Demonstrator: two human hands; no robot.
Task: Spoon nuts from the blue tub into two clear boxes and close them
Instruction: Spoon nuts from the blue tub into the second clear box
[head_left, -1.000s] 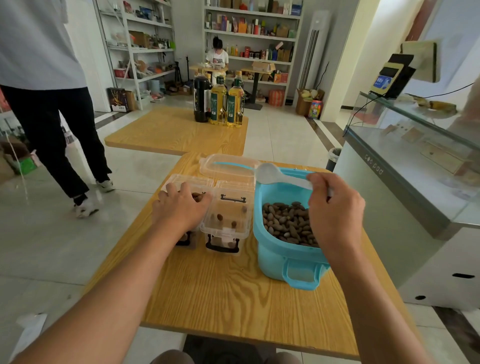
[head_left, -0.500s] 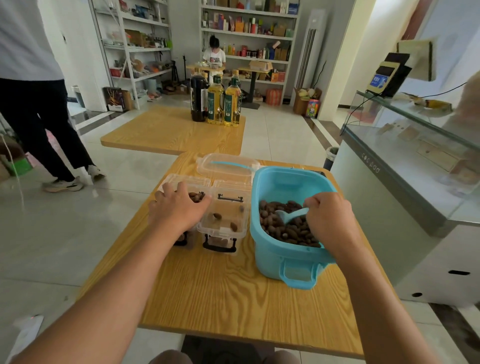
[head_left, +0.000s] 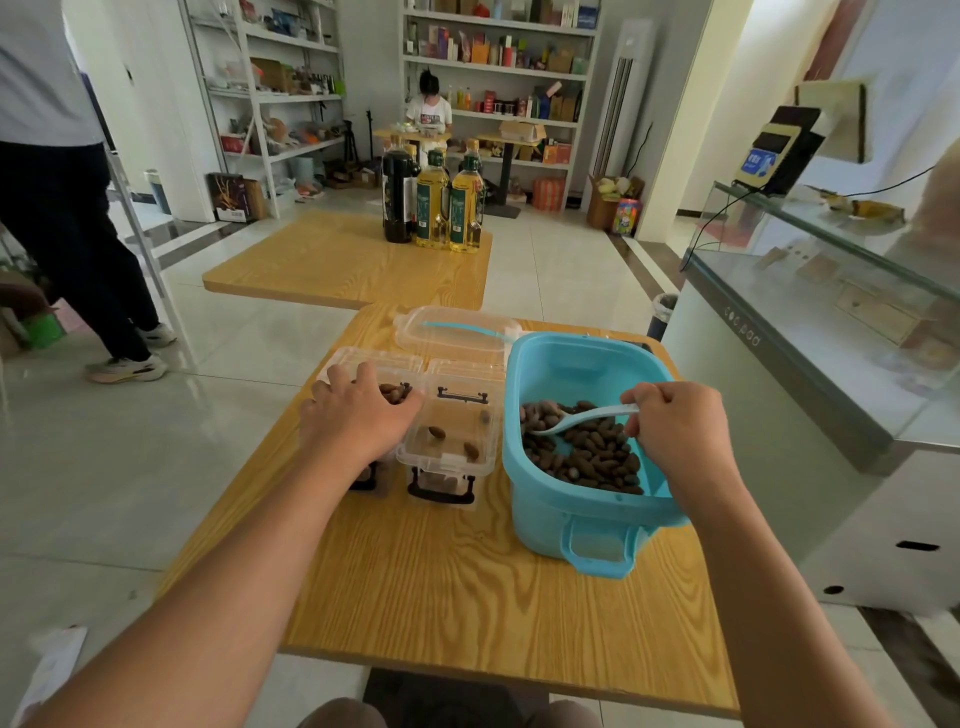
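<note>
Since a second ago the right hand (head_left: 675, 434) has come down from above the blue tub (head_left: 587, 457) and now works inside it, its grip closed round the handle of the pale spoon (head_left: 582, 418), whose bowl is pushed into the nuts (head_left: 587, 452). Half a second back it was already in there; the spoon has since swung lower and further toward the tub's left wall. The left hand (head_left: 358, 415) has hardly shifted: its fingers lie spread over the left clear box (head_left: 374, 395), pressing it down, not curled about anything.

Both boxes stand side by side at the counter's (head_left: 467, 571) far left part, the right clear box (head_left: 457, 431) just beside the tub, which takes up the far right corner.

The spoon looks like light, stiff plastic, best held well back on the handle as it is, so that the bowl can dig flat and lift level. The nuts are hard, smooth and loose, so I judge they will roll off an over-filled or tilted spoon. The boxes look thin, light and springy, apt to skid on the wood, hence the steadying hand; the black latches at their near ends are probably where to press them closed.

The left hand covers most of the left box, so its fill cannot be read; a few nuts show past the fingers. The right box holds only a few. Whether the spoon's bowl is loaded is hard to make out. Behind the boxes lies a clear lid (head_left: 457, 330), likely the tub's own. Whether the boxes' lids are hinged I cannot tell.
</note>
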